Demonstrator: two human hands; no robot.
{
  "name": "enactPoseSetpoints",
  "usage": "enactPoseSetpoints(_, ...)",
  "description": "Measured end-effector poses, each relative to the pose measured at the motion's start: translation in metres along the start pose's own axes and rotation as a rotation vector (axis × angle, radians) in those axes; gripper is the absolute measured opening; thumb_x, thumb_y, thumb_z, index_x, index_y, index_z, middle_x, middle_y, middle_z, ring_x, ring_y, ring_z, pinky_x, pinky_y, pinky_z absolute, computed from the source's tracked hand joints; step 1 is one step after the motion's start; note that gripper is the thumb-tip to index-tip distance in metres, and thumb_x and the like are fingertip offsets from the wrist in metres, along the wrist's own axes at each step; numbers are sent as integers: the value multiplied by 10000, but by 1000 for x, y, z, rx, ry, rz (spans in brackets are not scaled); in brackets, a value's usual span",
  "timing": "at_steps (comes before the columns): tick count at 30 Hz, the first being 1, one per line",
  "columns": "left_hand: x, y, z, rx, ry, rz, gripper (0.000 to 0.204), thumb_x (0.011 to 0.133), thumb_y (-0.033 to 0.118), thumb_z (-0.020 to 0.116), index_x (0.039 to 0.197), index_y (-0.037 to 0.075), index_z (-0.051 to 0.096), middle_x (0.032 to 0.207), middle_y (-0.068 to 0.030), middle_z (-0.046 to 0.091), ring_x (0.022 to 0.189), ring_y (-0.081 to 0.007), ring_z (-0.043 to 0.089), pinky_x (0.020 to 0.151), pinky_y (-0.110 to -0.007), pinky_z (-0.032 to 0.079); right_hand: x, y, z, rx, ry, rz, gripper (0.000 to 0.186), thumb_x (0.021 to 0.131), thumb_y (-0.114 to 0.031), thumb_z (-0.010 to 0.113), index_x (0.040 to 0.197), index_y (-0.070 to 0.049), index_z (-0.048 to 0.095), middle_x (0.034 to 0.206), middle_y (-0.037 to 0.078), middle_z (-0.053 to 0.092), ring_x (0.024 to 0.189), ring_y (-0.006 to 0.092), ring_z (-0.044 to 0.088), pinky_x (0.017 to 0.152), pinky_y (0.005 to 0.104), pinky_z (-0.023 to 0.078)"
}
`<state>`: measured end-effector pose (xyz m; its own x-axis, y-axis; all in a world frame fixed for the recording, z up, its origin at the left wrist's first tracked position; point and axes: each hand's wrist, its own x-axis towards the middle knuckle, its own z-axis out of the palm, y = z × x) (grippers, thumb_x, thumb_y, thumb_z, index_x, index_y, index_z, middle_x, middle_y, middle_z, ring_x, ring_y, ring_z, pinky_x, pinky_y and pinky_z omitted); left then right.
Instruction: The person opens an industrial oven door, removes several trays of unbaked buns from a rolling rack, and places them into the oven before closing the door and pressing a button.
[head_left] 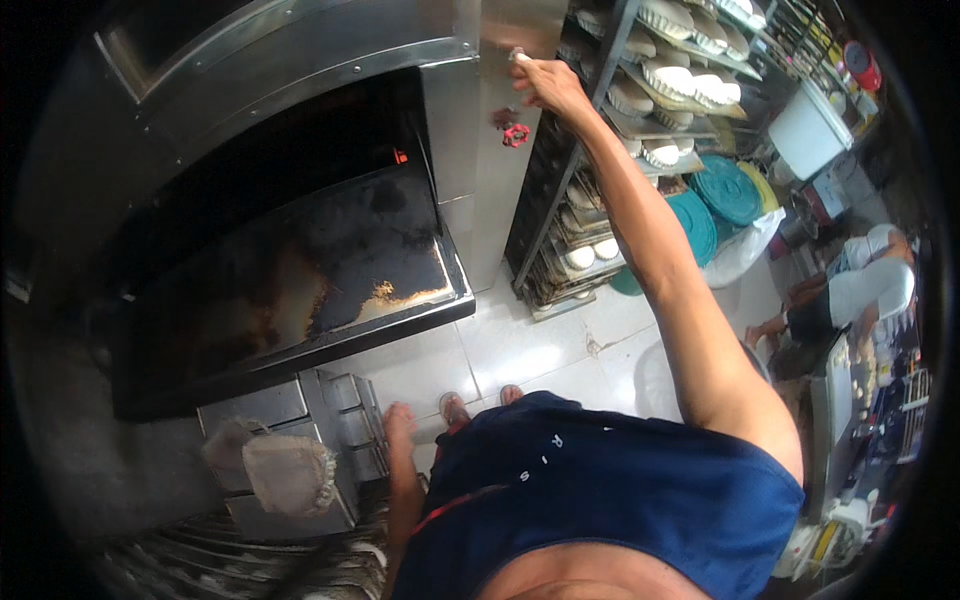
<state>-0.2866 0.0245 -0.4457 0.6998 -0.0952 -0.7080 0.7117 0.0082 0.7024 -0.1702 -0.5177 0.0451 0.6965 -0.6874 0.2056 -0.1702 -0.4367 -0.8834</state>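
Oven (300, 200) is standing open, its dark door lying flat and level below the cavity, and a small orange glow is showing at the upper right corner of the opening. The right hand (548, 82) is reaching up to the steel side panel just right of the oven, fingers curled together around a small knob (518, 55) at the panel's top; whether the fingertips are fully pinching it cannot be told. A red valve wheel (515, 134) is sitting on the same panel, below that hand and apart from it. The left hand (398, 422) is hanging below the oven door, fingers loosely together and holding nothing, just beside a grey metal block (300, 440). For a controlled adjustment, the operator is best turning the knob in small increments with the wrist straight, keeping the forearm off the hot door edge. No readable label is showing on the oven. Right of the oven, a tray rack (620, 150) is carrying pale fluted pie shells, and stacked teal round discs (722, 190) are lying beyond it beside a white plastic bag (745, 250).
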Motion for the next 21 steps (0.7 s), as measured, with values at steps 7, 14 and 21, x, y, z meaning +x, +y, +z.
enactPoseSetpoints(7,-48,-47,-3,328,-52,-60,323,913,306,576,1151,89,560,964,-44,644,731,-143,578,586,-283,456,26,9,14,753,-148,270,282,935,-332,556,808,-91,628,611,-24,576,465,75,467,468,255,383)
enactPoseSetpoints(14,-72,-60,8,335,37,-48,308,907,270,586,1111,40,576,885,-55,651,721,-125,597,564,-273,453,4,22,18,725,-240,295,361,931,-410,550,904,-61,633,657,-27,593,489,81,497,490,230,400)
enactPoseSetpoints(21,-79,-101,43,586,62,148,339,885,309,629,1059,19,645,988,-153,695,914,-244,667,826,-345,512,-91,88,11,700,-357,395,363,912,-427,594,921,-67,635,680,-20,607,492,70,528,473,192,419)
